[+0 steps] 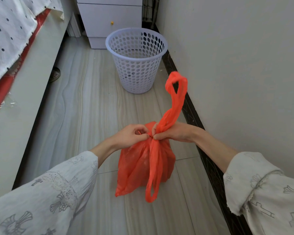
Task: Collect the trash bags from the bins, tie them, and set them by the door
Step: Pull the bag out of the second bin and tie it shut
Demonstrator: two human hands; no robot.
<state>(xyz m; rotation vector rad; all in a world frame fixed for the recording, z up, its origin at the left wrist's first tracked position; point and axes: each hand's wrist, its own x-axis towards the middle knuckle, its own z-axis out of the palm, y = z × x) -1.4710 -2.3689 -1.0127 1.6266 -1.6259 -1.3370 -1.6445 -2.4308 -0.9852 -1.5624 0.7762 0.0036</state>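
At the neck of the orange trash bag (143, 165), the fingertips of both hands meet: the left hand (131, 135) pinches a small fold of plastic between thumb and forefinger, and the right hand (171, 132) is closed round the gathered handles just beside it, thumb pressed under the bunch. One handle loop (176, 97) stands up stiffly above the right hand, twisted into a rope; the other loop (153, 180) hangs slack down the front of the bag. The film is thin, crinkled and slightly see-through, and the bag looks lightly filled, held up off the pale streaked floor tiles (85, 116) or barely resting on them; I cannot tell which. Farther off, the white perforated plastic bin (137, 65) stands bare of any liner against the wall (236, 56). Judging from this, the bag is collected and the tying is under way but the knot is not yet cinched; carrying it to the door remains, and no door is in sight.
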